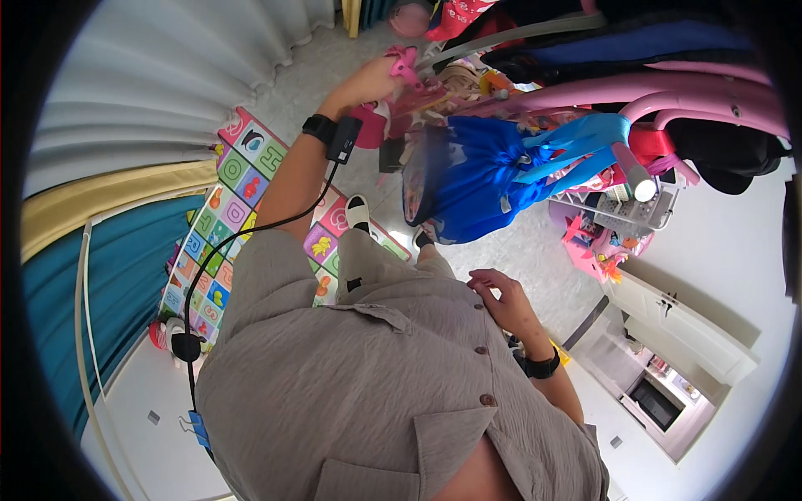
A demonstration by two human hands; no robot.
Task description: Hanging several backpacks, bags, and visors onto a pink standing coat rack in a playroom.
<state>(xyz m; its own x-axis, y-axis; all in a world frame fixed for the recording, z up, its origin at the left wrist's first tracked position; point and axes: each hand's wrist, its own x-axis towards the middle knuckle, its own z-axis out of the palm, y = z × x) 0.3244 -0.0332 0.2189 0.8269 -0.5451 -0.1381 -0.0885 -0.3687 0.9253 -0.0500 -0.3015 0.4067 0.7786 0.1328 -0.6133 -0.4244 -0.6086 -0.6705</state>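
My left hand (pixel 374 80) reaches out to the upper middle of the view, with a bright pink plastic item (pixel 404 65) at its fingers. Its fingertips are partly hidden, and the item's kind is unclear. Just below that hand is a pink and white thing (pixel 371 125), perhaps a cap. To the right hangs a shiny blue fabric garment or bag (pixel 479 178) with light blue ribbons (pixel 579 150), on a pink tubular rack (pixel 683 94). Close to my shirt front, my right hand (pixel 504 300) hangs with loosely curled fingers, thumb apart, holding nothing.
A colourful letter playmat (pixel 235 206) lies on the grey tiled floor (pixel 501 253) by my feet. Curtains (pixel 125 244) line the left side. At the right are a grey basket (pixel 633 210), a pink toy box (pixel 583 253) and a white door (pixel 683 319). A black cable (pixel 210 257) runs along my left arm.
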